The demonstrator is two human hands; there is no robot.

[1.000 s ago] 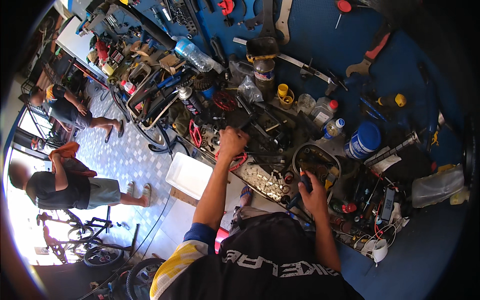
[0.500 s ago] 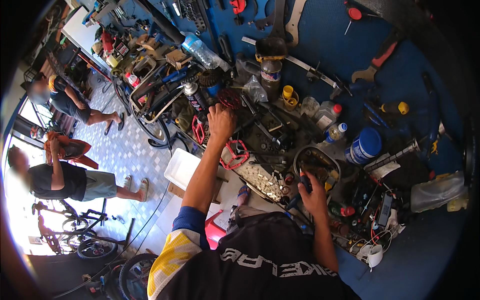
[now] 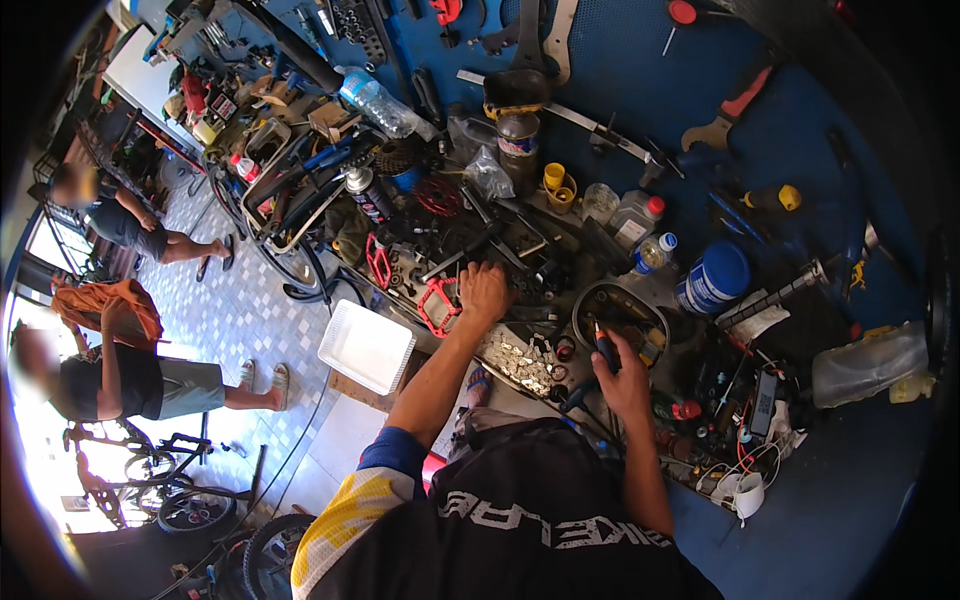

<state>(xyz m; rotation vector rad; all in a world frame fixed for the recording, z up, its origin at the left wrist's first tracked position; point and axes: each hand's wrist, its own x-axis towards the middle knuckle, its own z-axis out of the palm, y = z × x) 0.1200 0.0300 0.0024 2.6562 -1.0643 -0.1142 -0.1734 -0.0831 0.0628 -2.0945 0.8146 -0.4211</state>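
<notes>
At frame centre, our left hand [image 3: 484, 293] stretches palm-down beside a red pedal [image 3: 437, 308], fingers bent, their hold unclear. Right of centre, our right hand [image 3: 626, 382] curls closed around a dark-handled tool [image 3: 606, 351], tip up-frame.

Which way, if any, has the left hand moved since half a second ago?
Yes: judged against the spray can, the left hand has moved right and down in the picture, farther from it.
</notes>
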